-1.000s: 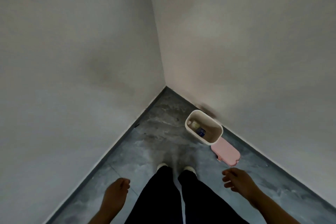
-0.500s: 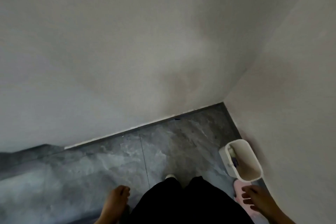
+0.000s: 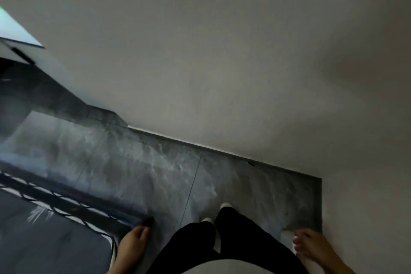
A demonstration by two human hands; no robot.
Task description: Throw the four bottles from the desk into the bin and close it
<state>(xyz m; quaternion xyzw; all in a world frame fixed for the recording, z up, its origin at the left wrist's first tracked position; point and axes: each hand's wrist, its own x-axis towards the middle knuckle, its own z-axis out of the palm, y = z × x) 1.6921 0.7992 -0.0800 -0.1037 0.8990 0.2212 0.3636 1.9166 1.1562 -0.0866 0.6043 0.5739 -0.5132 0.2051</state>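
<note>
No bottle is in view. The bin does not show clearly; a pale sliver [image 3: 286, 232] just left of my right hand could be its rim, but I cannot tell. My right hand [image 3: 311, 248] hangs at the lower right with its fingers spread, holding nothing. Low on the left, my left hand [image 3: 133, 246] hangs loosely curled and also holds nothing. Both hands are at my sides, above the floor.
My legs in black trousers [image 3: 213, 242] and pale shoes stand on the grey marbled floor [image 3: 155, 169]. A plain wall [image 3: 222, 62] runs close ahead and wraps round on the right. A dark patterned rug [image 3: 44, 233] lies at the lower left. A bright surface [image 3: 13, 29] shows far left.
The view has swung left. The bin and its pink lid have slid out past the right edge, and the rug and a bright surface have come in on the left. Both hands stay empty.
</note>
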